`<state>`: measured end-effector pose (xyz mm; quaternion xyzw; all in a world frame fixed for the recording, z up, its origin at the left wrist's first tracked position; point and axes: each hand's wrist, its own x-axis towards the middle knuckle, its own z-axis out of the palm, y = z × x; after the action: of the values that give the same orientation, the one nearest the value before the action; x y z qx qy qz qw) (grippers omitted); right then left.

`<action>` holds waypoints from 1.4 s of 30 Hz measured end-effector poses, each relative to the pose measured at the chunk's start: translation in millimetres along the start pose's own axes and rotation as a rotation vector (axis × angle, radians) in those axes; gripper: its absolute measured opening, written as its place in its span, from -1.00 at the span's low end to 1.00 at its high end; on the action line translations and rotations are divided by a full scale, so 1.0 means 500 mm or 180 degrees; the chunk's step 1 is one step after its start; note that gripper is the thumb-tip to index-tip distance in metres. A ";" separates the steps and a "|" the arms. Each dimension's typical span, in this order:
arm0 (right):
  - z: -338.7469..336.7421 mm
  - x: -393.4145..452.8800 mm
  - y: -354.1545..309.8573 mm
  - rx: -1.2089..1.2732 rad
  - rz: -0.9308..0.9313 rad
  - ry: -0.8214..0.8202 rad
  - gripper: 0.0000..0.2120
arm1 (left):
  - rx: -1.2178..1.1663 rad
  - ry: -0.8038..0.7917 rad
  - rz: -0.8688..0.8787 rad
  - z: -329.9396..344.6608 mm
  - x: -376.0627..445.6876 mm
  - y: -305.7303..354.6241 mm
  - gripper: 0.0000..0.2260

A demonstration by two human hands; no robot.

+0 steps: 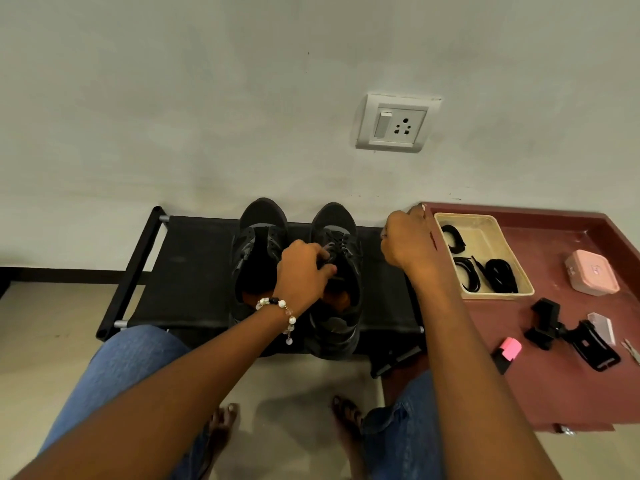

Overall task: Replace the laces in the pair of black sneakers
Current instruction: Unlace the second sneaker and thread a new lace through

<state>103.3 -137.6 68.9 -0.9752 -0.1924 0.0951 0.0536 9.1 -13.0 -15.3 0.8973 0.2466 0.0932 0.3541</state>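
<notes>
Sneakers: black pair, side by side on black rack [194,271], toes toward wall, heels toward person. Left sneaker [258,251] appears unlaced; right sneaker [334,268] laced. Left hand [304,271] pinches lace at right sneaker's tongue. Right hand [405,240] curled just right of it, apparently drawing a lace end; contents unclear. Spare laces [498,275] in beige tray [491,223] on maroon counter [554,375], nearer right hand.

You're in a home room: a low fabric shoe rack [194,271] under your fingers, a plastered wall with a switch socket [394,123] above them, tiled floor [41,327].
</notes>
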 end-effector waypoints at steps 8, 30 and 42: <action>0.051 0.022 -0.009 0.1663 -0.0359 0.0528 -0.78 | 0.0088 0.0019 0.0122 -0.001 -0.012 0.004 -0.71; 0.166 0.016 -0.042 0.1305 -0.0456 0.0306 -0.81 | -0.0390 0.0270 -0.0401 -0.006 -0.002 -0.002 -0.81; 0.190 0.014 -0.062 0.1768 0.0160 0.0129 -0.77 | -0.0509 -0.0197 -0.0383 -0.026 0.021 -0.010 -0.83</action>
<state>78.7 -100.0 -20.6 -0.9293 -0.1336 0.1260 0.3203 12.0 3.0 -9.2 0.8522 0.2808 0.0633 0.4370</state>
